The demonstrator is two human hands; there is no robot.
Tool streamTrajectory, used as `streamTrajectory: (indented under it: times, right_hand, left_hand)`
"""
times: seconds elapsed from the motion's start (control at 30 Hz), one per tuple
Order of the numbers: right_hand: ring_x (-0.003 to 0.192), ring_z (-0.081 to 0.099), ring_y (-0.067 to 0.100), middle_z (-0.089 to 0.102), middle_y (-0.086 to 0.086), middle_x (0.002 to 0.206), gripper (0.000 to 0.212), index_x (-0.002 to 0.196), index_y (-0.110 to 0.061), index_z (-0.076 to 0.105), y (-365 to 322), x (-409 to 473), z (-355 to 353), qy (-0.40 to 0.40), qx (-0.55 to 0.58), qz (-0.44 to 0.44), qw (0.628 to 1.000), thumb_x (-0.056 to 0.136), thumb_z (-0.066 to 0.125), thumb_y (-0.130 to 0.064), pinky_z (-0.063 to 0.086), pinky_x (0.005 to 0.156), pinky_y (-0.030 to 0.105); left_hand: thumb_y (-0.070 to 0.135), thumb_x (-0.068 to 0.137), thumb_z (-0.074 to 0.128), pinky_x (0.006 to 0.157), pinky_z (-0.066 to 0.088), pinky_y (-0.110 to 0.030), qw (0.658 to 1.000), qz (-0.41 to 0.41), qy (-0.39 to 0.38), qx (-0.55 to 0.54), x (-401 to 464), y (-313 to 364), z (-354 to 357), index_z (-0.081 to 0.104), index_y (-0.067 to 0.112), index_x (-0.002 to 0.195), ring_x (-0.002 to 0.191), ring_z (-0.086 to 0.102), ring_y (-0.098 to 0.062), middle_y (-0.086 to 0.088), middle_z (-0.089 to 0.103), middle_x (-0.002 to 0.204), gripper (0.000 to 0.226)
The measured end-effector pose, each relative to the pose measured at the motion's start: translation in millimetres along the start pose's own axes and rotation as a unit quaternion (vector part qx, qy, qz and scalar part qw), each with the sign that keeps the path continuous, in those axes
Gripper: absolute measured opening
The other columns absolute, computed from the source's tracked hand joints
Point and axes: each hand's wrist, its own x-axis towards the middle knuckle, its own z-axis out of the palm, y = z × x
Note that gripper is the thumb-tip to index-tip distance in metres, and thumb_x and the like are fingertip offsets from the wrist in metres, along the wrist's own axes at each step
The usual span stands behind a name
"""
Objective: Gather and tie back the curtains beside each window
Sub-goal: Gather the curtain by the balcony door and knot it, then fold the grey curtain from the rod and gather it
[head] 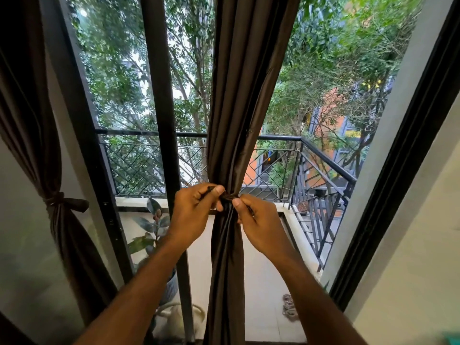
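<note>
Hanging in the middle of the head view, the brown curtain [239,100] is a smooth cloth with a soft shine, and it falls in long narrow folds. It is gathered into a thin waist just in front of the dark door frame [161,95]. Around this waist goes a tie band [227,196] of the same dark cloth, twisted into a small knot. The left hand [194,212] pinches one end of the band between thumb and bent fingers, just left of the knot. The right hand [258,225] pinches the other end in the same way, just right of it, and its other fingers are curled in.

At the left edge a second curtain [32,120] of the same cloth is already tied, with a short band end [74,204] sticking out sideways.

Behind the glass stands a black metal railing [321,158] with thin diagonal bars, a plant with broad glossy leaves [149,225], pale floor tiles [263,282], and many green trees [119,70].
</note>
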Motion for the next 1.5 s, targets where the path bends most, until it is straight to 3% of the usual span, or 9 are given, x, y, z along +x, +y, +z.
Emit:
streamTrajectory:
  times: [0.07, 0.27, 0.43, 0.63, 0.8, 0.97, 1.17, 1.33, 1.5]
  right_hand:
    - [0.06, 0.048, 0.011, 0.046, -0.009, 0.064, 0.035, 0.076, -0.025, 0.046, 5, -4, -2, 0.022, -0.027, -0.017, 0.999, 0.107, 0.041, -0.041, 0.04, 0.056, 0.031]
    - [0.056, 0.042, 0.018, 0.04, -0.006, 0.063, 0.038, 0.075, -0.023, 0.039, 16, -5, -4, 0.056, -0.061, -0.033, 0.996, 0.108, 0.04, -0.041, 0.039, 0.052, 0.042]
    - [0.057, 0.045, 0.021, 0.044, -0.005, 0.064, 0.038, 0.076, -0.019, 0.043, 34, -8, -5, 0.057, -0.089, -0.026, 0.994, 0.108, 0.041, -0.04, 0.04, 0.053, 0.041]
    - [0.056, 0.044, 0.019, 0.044, -0.006, 0.063, 0.038, 0.076, -0.019, 0.045, 43, -16, 11, 0.065, -0.119, 0.005, 0.991, 0.108, 0.043, -0.039, 0.042, 0.054, 0.045]
    - [0.065, 0.051, 0.013, 0.052, -0.01, 0.071, 0.03, 0.082, -0.024, 0.057, 28, -14, 6, 0.096, -0.134, 0.007, 0.986, 0.105, 0.049, -0.041, 0.049, 0.065, 0.046]
    - [0.083, 0.062, 0.012, 0.065, -0.009, 0.091, 0.026, 0.099, -0.023, 0.066, 15, -10, -12, 0.144, -0.154, 0.035, 0.977, 0.103, 0.047, -0.041, 0.054, 0.075, 0.053]
    - [0.094, 0.067, 0.023, 0.07, -0.001, 0.099, 0.024, 0.105, -0.017, 0.067, 1, -15, -60, 0.155, -0.273, 0.064, 0.947, 0.097, 0.051, -0.033, 0.052, 0.08, 0.053]
    - [0.081, 0.065, 0.023, 0.065, -0.005, 0.087, 0.008, 0.091, -0.024, 0.062, -15, -56, -124, 0.153, -0.412, 0.134, 0.888, 0.085, 0.059, -0.03, 0.05, 0.065, 0.045]
    - [0.091, 0.064, 0.028, 0.067, 0.0, 0.1, 0.012, 0.102, -0.019, 0.064, -39, -117, -204, 0.152, -0.485, 0.241, 0.827, 0.094, 0.057, -0.025, 0.043, 0.082, 0.043]
  left_hand:
    - [0.01, 0.1, 0.06, 0.068, 0.055, -0.039, 0.997, 0.047, 0.041, 0.035, 9, 6, 0, 0.067, 0.005, 0.072, 0.061, 0.062, -0.028, -0.008, 0.063, 0.061, 0.03]
    - [0.015, 0.101, 0.06, 0.055, 0.041, -0.024, 0.989, 0.086, 0.11, 0.05, 24, 28, 10, 0.06, 0.0, 0.066, 0.05, 0.048, -0.008, -0.005, 0.056, 0.054, 0.038]
    - [0.011, 0.1, 0.06, 0.063, 0.051, -0.032, 0.993, 0.063, 0.096, 0.007, 24, 24, 16, 0.062, -0.001, 0.065, 0.054, 0.057, -0.014, 0.0, 0.059, 0.053, 0.037]
    - [0.016, 0.101, 0.061, 0.06, 0.046, -0.024, 0.995, 0.039, 0.07, 0.063, 21, 2, 9, 0.068, 0.004, 0.072, 0.053, 0.058, -0.007, 0.004, 0.062, 0.054, 0.032]
    - [0.02, 0.092, 0.069, 0.069, 0.045, -0.023, 0.975, 0.149, 0.072, 0.149, 19, 5, 9, 0.071, 0.011, 0.091, 0.075, 0.062, -0.014, 0.0, 0.068, 0.08, 0.009]
    - [0.019, 0.088, 0.074, 0.073, 0.039, -0.02, 0.941, 0.252, 0.098, 0.204, 13, 17, 14, 0.068, 0.007, 0.1, 0.082, 0.053, -0.016, -0.003, 0.059, 0.089, 0.019]
    - [0.014, 0.092, 0.071, 0.055, 0.047, -0.031, 0.93, 0.312, -0.121, 0.15, 0, 31, 51, 0.068, 0.008, 0.088, 0.055, 0.054, -0.013, 0.003, 0.058, 0.063, 0.007]
    - [0.021, 0.088, 0.069, 0.059, 0.049, -0.031, 0.915, 0.298, -0.248, 0.113, -14, 53, 122, 0.068, 0.012, 0.089, 0.057, 0.054, -0.014, 0.006, 0.058, 0.064, 0.009]
    - [0.026, 0.09, 0.065, 0.062, 0.053, -0.04, 0.887, 0.284, -0.329, 0.157, -37, 72, 201, 0.064, 0.015, 0.083, 0.066, 0.062, -0.027, -0.002, 0.064, 0.067, 0.013]
